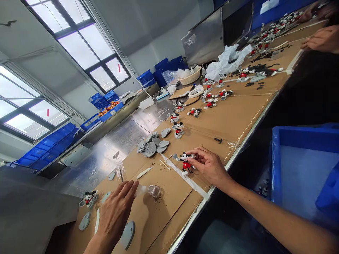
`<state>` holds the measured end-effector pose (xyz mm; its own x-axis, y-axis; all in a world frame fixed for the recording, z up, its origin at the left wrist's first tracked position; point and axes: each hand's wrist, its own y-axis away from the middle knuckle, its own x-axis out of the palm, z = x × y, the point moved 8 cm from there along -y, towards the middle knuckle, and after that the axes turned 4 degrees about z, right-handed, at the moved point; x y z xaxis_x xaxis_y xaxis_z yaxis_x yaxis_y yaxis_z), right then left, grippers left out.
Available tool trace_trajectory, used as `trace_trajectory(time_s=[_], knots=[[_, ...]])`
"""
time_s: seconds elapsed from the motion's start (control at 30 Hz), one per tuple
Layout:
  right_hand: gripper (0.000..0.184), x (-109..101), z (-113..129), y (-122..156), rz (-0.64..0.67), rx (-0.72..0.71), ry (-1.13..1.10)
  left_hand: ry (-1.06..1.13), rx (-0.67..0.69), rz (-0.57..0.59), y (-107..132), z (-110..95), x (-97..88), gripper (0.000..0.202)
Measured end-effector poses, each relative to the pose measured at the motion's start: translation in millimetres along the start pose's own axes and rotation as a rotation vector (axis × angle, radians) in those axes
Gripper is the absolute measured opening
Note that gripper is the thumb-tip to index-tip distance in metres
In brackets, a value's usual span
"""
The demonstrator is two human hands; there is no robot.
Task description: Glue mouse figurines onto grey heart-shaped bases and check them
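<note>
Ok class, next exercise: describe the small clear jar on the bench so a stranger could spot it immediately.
Start at the long cardboard-covered workbench, at its near end, where the person's left hand is spread open. Just beyond that hand stands a small clear jar. It is the only see-through jar nearby, with dark crumbs scattered on the cardboard beside it.

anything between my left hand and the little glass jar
Yes: a small translucent plastic piece lies between the left hand and the glass jar, right at the fingertips. I can't tell whether the fingers are holding it.
</note>
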<state>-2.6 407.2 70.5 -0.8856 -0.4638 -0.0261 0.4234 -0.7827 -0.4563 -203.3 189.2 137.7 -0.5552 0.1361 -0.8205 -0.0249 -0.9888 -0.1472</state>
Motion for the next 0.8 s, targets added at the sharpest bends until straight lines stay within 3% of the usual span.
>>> trace_trajectory(time_s=[0.2, 0.5, 0.7, 0.8], knots=[[0.015, -1.3, 0.6, 0.0, -0.002, -0.002, 0.001, 0.145, -0.091, 0.054, -0.3, 5.9, 4.0, 0.04], [0.021, -2.2, -2.9, -0.3, -0.007, 0.01, -0.019, 0.634, -0.486, 0.1, 5.2, 32.6, 25.1, 0.034], [0.031, 0.5, -19.0, 1.8, 0.007, 0.146, -0.198, 1.12, -0.714, 0.061, -0.9, 78.2, 61.9, 0.053], [0.036, 2.1, -27.1, 2.2, 0.026, 0.223, -0.285, 1.313, -0.765, -0.031, -23.2, 114.0, 90.2, 0.039]])
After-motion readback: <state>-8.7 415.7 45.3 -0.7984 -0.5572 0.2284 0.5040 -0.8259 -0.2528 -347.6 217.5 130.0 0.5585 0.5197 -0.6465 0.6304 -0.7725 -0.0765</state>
